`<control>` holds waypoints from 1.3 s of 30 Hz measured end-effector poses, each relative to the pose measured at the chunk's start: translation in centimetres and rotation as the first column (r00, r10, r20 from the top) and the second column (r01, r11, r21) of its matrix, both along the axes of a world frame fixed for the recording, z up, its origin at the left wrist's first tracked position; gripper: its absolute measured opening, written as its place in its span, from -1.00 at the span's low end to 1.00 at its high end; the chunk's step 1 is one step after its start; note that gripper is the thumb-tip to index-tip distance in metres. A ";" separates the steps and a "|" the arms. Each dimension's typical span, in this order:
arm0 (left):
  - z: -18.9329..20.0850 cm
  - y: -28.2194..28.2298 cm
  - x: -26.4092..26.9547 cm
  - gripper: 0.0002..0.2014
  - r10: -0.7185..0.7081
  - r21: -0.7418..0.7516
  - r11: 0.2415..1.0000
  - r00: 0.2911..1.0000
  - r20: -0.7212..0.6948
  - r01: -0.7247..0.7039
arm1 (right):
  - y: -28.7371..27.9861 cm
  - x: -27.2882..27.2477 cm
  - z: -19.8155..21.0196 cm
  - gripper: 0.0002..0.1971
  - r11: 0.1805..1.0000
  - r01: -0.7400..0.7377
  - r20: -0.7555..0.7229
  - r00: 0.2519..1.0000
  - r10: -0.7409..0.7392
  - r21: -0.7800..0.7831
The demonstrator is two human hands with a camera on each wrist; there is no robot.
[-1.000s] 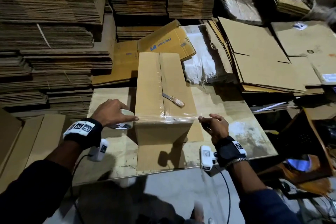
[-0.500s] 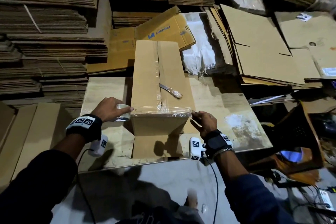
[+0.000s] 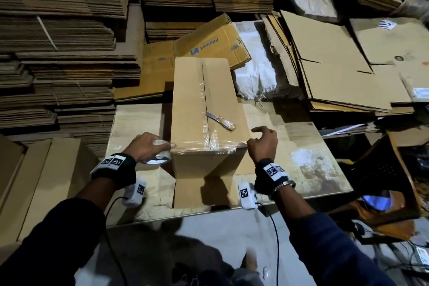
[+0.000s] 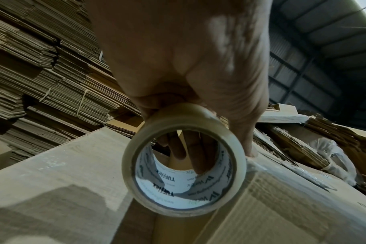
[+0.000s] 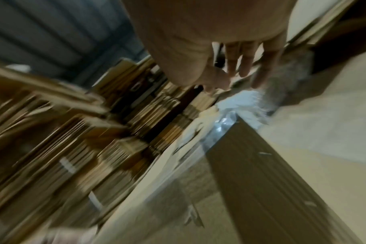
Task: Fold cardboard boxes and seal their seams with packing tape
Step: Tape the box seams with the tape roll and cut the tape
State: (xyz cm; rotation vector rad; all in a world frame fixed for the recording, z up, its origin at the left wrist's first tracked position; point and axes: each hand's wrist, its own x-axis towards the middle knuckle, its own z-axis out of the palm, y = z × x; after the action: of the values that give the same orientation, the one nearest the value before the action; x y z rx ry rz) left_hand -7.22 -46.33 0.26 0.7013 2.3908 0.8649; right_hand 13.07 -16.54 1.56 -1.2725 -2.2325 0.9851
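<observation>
A tall brown cardboard box (image 3: pixel 192 100) lies on the wooden table (image 3: pixel 301 146), with clear tape down its middle seam. A fresh strip of clear tape (image 3: pixel 209 145) runs across its near top edge. My left hand (image 3: pixel 145 146) grips a clear packing tape roll (image 3: pixel 160 157) against the box's near left corner. In the left wrist view my fingers pass through the core of the tape roll (image 4: pixel 184 158). My right hand (image 3: pixel 263 144) is at the near right corner with its fingers loose and holds nothing. The right wrist view is blurred, and there my right hand (image 5: pixel 236 66) hovers over the taped corner (image 5: pixel 226 122). A small knife (image 3: pixel 220 119) lies on the box.
Tall stacks of flattened cardboard (image 3: pixel 58 65) stand at the left and back. A printed yellow carton (image 3: pixel 209 42) and a white sack (image 3: pixel 255 72) lie behind the box. Loose cardboard sheets (image 3: pixel 336 65) are piled at the right. An orange-brown object (image 3: pixel 383 193) sits beside the table's right edge.
My right hand carried the tape end from out at the right in to the box's near right corner, then let go and spread its fingers. My left hand kept the roll at the left corner.
</observation>
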 end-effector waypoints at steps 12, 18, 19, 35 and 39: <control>-2.0 -0.5 0.4 -0.59 0.018 -0.092 0.995 0.971 -0.240 -0.042 | -11.3 -8.8 -3.2 -0.36 0.176 -0.901 0.530 0.381 0.758 0.396; -2.7 -0.7 0.1 -0.23 0.015 -0.121 0.992 0.972 -0.234 -0.045 | -9.8 -8.8 -5.1 -0.39 0.086 -0.914 0.644 0.344 0.683 0.397; -2.6 -0.6 0.3 -0.24 0.010 -0.144 0.989 0.972 -0.235 -0.045 | -9.5 -8.4 -5.0 -0.39 0.069 -0.916 0.657 0.335 0.676 0.396; -2.6 -0.5 -0.3 -0.30 -0.015 -0.146 0.989 0.982 -0.187 -0.013 | 0.6 2.3 -6.1 -0.33 0.243 -0.862 0.648 0.497 0.576 0.445; -1.8 -0.1 -0.2 -0.30 -0.036 -0.069 0.997 0.989 -0.145 0.026 | -0.5 2.5 -6.0 -0.05 0.372 -0.831 0.576 0.556 0.600 0.414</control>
State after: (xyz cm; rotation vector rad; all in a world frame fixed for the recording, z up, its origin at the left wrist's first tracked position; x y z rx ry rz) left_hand -7.43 -46.45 -1.58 0.7985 2.5182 0.7397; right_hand 15.56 -16.99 -4.48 -0.0278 -3.0883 0.0599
